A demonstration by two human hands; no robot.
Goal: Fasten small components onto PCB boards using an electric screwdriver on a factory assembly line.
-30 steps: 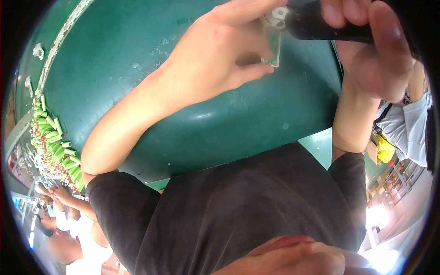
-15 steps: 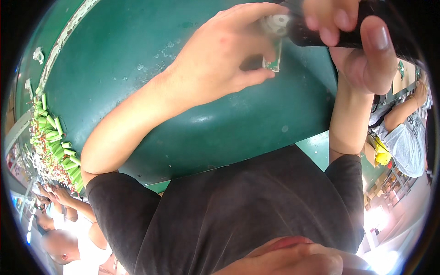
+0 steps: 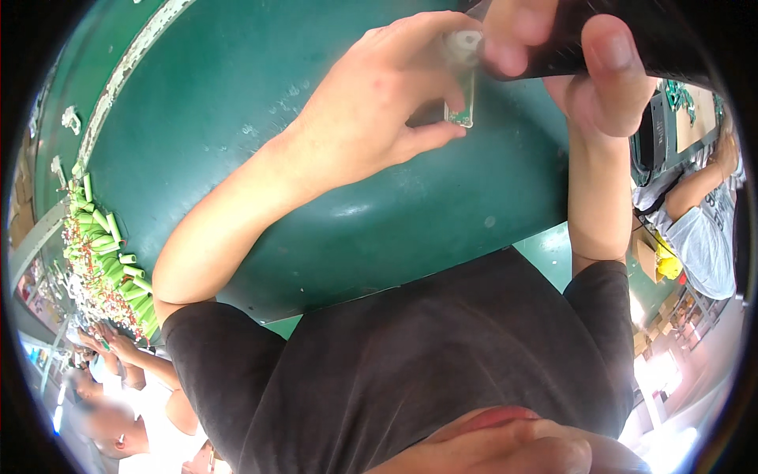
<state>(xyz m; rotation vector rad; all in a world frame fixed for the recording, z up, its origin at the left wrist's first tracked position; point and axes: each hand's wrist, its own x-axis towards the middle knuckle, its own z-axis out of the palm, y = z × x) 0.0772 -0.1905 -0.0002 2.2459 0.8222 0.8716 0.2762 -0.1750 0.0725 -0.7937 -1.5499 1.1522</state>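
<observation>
Head view, looking down over the green desk (image 3: pixel 237 118). My left hand (image 3: pixel 379 103) has its grip pinched on a small green circuit board (image 3: pixel 463 107), thumb below and fingers curled over the top, so the board hangs upright above the desk rather than resting on it. My right hand (image 3: pixel 584 63) is clenched around a dark tool (image 3: pixel 624 43) whose pale tip (image 3: pixel 462 43) meets the upper end of the board; what the tip does there is too blurred to tell. I judge the step in hand to be working the tool tip against the board's top edge. To do it well, I would keep the left pinch low on the board, clear of the tip, brace both wrists close together so the two parts do not drift, and press lightly, since the board is thin and held only at its edges. At far left, a heap of green cylindrical cells (image 3: pixel 103 261) lies on the desk, well apart. A co-worker's arm (image 3: pixel 695 189) shows at the right rim.
</observation>
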